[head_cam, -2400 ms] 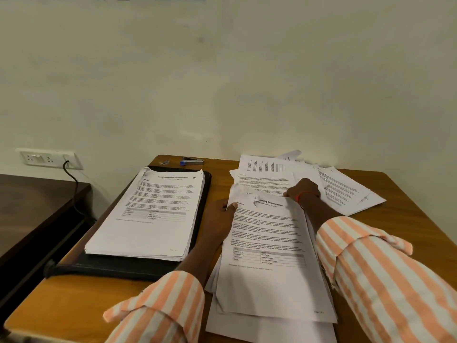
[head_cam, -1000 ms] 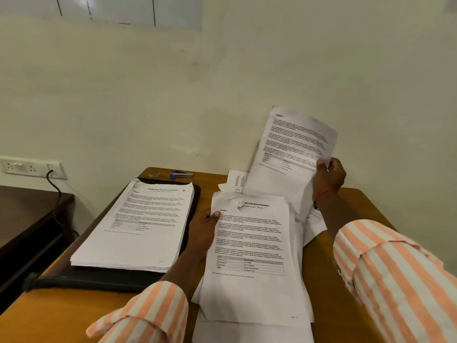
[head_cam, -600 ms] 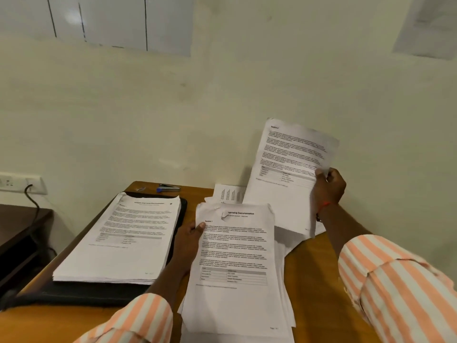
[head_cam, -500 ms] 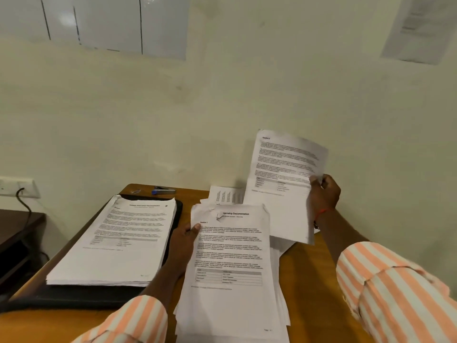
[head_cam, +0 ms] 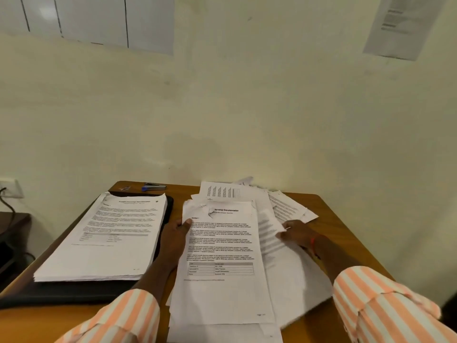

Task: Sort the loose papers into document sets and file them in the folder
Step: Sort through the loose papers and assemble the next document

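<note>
Folder: I note a black folder lying flat on the left of the counter, carrying a thick stack of printed pages.
Stapler: a blue stapler sits at the counter's back edge, just behind the folder.
Left hand: the left hand holds the middle pile at its left edge. The thumb is on the top page and I cannot see the other fingers.
Middle pile: it lies just right of the folder, untidy, with the title page uppermost.
Right hand: the right hand pinches a blurred sheet, which lies slanted against the pile's right side.
Loose papers: the loose papers are scattered at the back right, near the wall.
</note>
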